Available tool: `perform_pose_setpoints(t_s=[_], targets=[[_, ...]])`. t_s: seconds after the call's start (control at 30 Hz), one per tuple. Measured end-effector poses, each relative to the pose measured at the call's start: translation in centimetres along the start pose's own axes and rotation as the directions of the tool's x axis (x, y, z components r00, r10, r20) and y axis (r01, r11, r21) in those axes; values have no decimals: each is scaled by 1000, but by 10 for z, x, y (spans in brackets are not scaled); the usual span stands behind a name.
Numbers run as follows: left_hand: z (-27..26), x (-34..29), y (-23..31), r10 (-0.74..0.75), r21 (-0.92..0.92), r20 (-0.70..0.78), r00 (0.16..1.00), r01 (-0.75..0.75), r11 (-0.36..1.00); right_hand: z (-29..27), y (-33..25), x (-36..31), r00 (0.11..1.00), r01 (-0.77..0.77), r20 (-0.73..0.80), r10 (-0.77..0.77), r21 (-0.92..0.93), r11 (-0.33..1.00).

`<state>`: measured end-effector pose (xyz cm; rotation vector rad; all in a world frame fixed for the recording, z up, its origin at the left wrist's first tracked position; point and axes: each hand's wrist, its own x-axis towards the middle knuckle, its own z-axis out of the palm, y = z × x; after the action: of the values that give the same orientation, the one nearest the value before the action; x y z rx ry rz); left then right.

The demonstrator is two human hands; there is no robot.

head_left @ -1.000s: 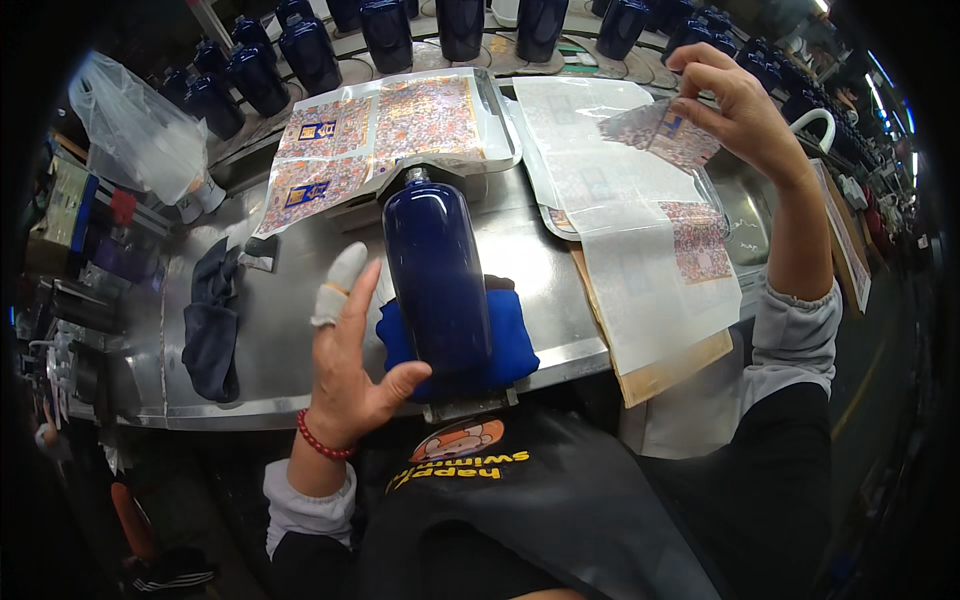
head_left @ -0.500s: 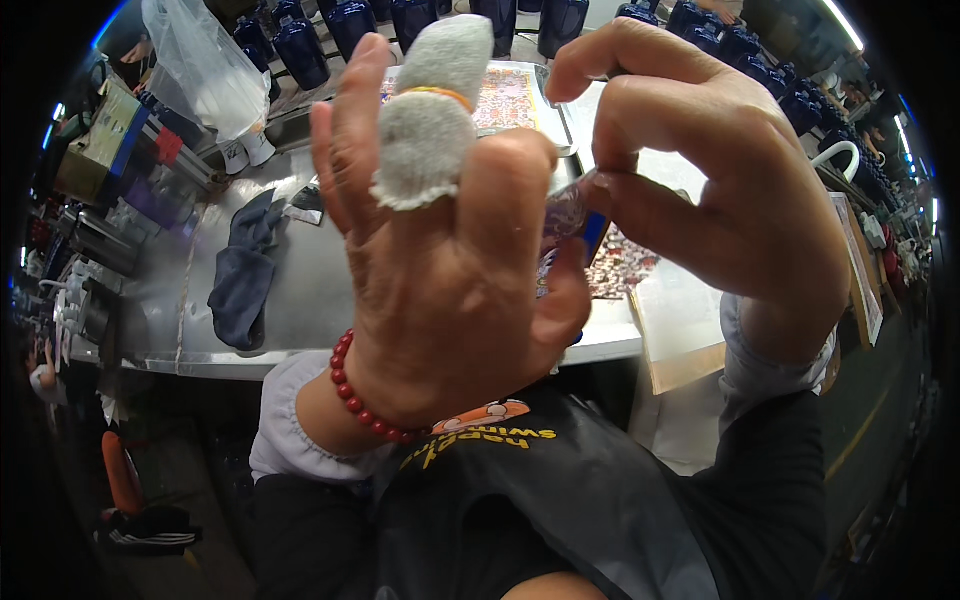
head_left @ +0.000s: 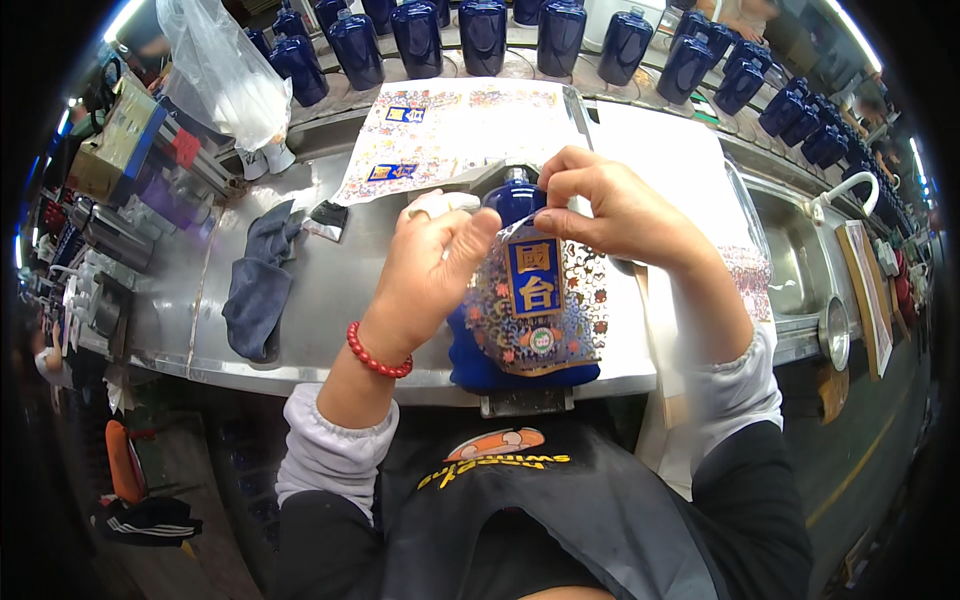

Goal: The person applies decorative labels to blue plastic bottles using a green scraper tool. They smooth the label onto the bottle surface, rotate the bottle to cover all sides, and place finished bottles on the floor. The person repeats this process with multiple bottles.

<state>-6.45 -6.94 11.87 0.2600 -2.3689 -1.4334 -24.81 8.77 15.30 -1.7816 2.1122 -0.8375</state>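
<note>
The patterned film [head_left: 547, 325] lies over the blue bottle [head_left: 514, 202], its blue panel [head_left: 534, 278] long-axis along the bottle's, neck pointing away from the person. Left hand [head_left: 428, 255] and right hand [head_left: 622, 215], about equally near, pinch its upper corners beside the bottle's shoulders; film-to-bottle contact is unclear.

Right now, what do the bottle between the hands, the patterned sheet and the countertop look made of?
Bottle: glass or glazed ceramic, can't tell which; glossy dark blue with bright highlights.
Patterned sheet: probably thin plastic film, shiny; looks partly see-through between motifs.
Countertop: likely stainless steel; smooth, grey, with blurred reflections.
</note>
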Motion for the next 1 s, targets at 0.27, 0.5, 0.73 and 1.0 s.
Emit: perform_pose_setpoints(t_s=[0.27,0.5,0.73,1.0], targets=[[20,-1,-34,189,260,-212,959,-131,957,21,26,1,995,14,-98,-3,107,994],[12,10,-50,-204,-284,-38,978,185,941,27,39,-3,990,-81,-87,111,296,952],[21,8,-55,88,55,-199,976,-79,995,33,48,-8,978,-146,-37,206,582,800],[23,14,-62,-139,-479,-116,984,67,875,42,56,-11,982,-13,-158,103,488,873]])
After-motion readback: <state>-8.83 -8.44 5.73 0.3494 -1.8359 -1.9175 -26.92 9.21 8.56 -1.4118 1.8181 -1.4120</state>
